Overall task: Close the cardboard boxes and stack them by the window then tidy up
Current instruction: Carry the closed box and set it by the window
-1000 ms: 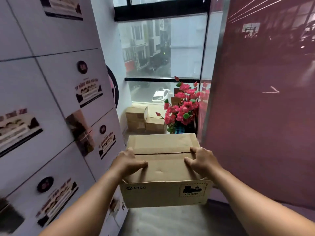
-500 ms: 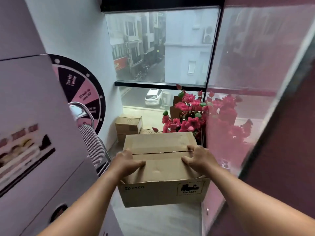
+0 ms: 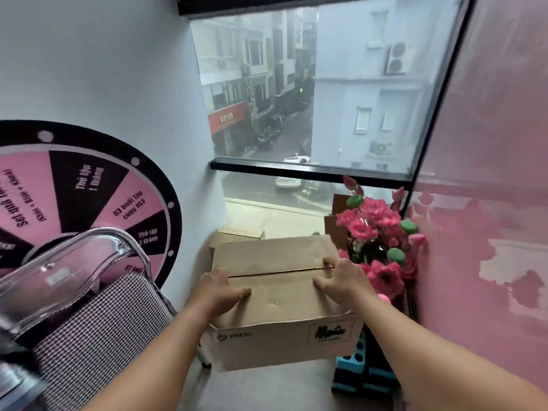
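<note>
Box [image 3: 284, 295], closed, PICO printed on its near side, held at lower centre of the frame. Gripped at both ends: left hand [image 3: 221, 289] flat on the top flaps near the left edge, right hand [image 3: 341, 280] on the right edge by the flap seam, fingers spread over the cardboard. More boxes [image 3: 237, 235] just behind it, below the window [image 3: 311, 93]. Pink flowers [image 3: 376, 232] to the right, chair [image 3: 89, 315] at lower left, prize wheel [image 3: 89, 188] on the left wall.
</note>
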The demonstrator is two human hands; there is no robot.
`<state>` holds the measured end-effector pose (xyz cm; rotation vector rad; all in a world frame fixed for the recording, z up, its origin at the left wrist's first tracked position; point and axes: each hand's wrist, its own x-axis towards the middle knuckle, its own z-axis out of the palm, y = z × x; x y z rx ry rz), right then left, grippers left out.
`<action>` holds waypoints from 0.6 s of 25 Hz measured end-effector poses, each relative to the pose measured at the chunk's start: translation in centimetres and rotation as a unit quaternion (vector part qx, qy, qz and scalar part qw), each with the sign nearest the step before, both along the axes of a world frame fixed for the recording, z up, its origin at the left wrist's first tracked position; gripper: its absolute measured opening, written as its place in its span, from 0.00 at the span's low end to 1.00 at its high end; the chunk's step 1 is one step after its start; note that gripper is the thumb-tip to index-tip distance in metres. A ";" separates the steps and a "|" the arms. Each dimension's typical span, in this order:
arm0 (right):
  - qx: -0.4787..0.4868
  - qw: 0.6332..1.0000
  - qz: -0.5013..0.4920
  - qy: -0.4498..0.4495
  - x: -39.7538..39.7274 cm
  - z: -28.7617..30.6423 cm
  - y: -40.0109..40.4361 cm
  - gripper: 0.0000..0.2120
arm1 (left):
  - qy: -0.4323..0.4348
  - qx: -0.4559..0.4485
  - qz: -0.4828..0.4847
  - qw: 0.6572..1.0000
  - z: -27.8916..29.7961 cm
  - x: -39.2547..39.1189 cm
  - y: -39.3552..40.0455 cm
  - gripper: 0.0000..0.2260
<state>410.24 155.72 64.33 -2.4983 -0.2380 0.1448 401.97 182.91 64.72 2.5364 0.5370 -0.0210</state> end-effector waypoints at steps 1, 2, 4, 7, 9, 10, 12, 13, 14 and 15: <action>-0.003 1.000 0.006 -0.005 2.6 0.1 0.8 0.28 | -0.007 -0.004 0.008 1.000 0.1 2.1 0.9 0.29; -0.005 1.000 0.011 -0.009 4.9 0.0 1.6 0.29 | -0.012 -0.008 0.015 1.000 0.1 4.0 1.7 0.29; -0.011 1.000 0.018 -0.007 9.9 -0.7 3.5 0.30 | -0.005 -0.016 0.027 1.000 -0.7 8.6 3.6 0.29; -0.019 1.000 0.023 0.008 17.6 -2.2 6.7 0.30 | 0.022 -0.019 0.034 0.999 -2.3 16.8 7.1 0.31; -0.023 1.000 0.014 0.012 22.3 -3.2 8.8 0.30 | 0.030 -0.022 0.028 0.999 -3.6 22.2 9.5 0.32; -0.029 0.999 0.009 0.017 24.4 -3.5 9.7 0.30 | 0.031 -0.023 0.022 0.999 -4.0 24.6 10.5 0.32; -0.036 0.999 -0.003 0.029 28.3 -3.9 11.2 0.30 | 0.034 -0.030 0.006 0.999 -4.7 29.3 12.3 0.32; -0.038 0.999 -0.011 0.033 30.4 -4.2 12.0 0.30 | 0.040 -0.029 -0.004 0.999 -5.0 31.8 13.2 0.31; -0.037 0.998 -0.018 0.038 32.4 -4.5 12.7 0.30 | 0.047 -0.028 -0.015 0.998 -5.4 34.3 14.1 0.29; -0.034 0.998 -0.023 0.041 34.5 -4.9 13.4 0.30 | 0.053 -0.027 -0.025 0.998 -5.8 36.9 14.9 0.26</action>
